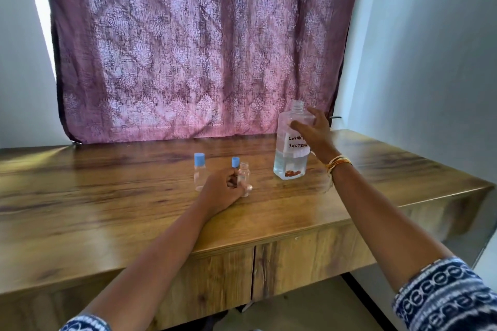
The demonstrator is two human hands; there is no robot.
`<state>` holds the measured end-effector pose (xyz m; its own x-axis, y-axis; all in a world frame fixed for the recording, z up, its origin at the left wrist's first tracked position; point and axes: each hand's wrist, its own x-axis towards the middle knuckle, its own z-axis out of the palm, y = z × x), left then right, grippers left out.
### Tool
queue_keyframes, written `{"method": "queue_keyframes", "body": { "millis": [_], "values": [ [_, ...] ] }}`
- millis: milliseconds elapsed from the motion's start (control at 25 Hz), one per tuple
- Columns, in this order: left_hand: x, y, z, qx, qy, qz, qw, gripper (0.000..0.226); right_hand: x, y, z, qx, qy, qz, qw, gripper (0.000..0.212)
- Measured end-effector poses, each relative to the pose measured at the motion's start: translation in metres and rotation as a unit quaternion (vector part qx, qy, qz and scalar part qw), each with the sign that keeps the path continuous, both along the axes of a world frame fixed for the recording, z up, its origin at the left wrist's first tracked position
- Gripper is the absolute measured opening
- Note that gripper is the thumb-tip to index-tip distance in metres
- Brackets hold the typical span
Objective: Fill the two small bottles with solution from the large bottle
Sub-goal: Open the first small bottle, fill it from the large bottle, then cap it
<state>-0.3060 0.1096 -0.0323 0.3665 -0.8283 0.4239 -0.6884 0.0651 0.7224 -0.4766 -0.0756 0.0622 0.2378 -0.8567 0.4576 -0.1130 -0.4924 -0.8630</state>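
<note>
**Clerk:** Item one, your left hand: its fingers curl round a small clear uncapped plastic bottle, which stands on the wooden tabletop. A small blue cap shows just above the fingers; whether they hold it too, I cannot tell.

**Operator:** And the right?

**Clerk:** Item two, your right hand: fingers spread wide against the shoulder of the large clear square bottle, open-necked, white label reading "CONTACT SOLUTION", liquid in its lower part. It stands upright near the back right of the tabletop, well apart from the small bottle.

**Operator:** Anything else?

**Clerk:** Item three: a second small clear bottle with a blue cap, upright, just left of your left hand. Item four: a patterned purple curtain hanging at the tabletop's back edge. You have bare wood from the bottles to the front edge, and more to your far left.
</note>
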Motion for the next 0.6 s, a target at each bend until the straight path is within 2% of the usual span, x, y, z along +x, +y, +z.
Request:
{"method": "queue_keyframes", "body": {
  "millis": [120,160,280,320,480,600],
  "values": [
    [0.002,0.0,0.0,-0.003,0.0,-0.005,1.0,0.024,-0.005,-0.004,0.001,-0.002,-0.009,0.001,1.0,0.082],
    [0.001,0.0,-0.001,-0.003,0.003,-0.011,1.0,0.023,-0.008,-0.003,0.002,0.003,-0.005,0.018,1.0,0.074],
    [0.003,-0.001,-0.002,-0.001,0.014,-0.015,1.0,0.022,-0.011,0.009,0.007,0.023,-0.016,0.078,0.997,0.032],
    [0.004,-0.002,-0.003,0.0,0.019,-0.014,1.0,0.022,-0.01,0.015,0.009,0.022,-0.028,0.09,0.995,0.026],
    [0.004,-0.002,-0.003,0.003,0.018,-0.003,1.0,0.025,-0.002,0.022,0.009,-0.033,-0.008,0.09,0.995,0.039],
    [0.003,0.001,0.0,0.001,0.024,-0.01,1.0,0.022,0.009,0.03,0.005,-0.128,0.044,0.061,0.989,0.068]
  ]
}}
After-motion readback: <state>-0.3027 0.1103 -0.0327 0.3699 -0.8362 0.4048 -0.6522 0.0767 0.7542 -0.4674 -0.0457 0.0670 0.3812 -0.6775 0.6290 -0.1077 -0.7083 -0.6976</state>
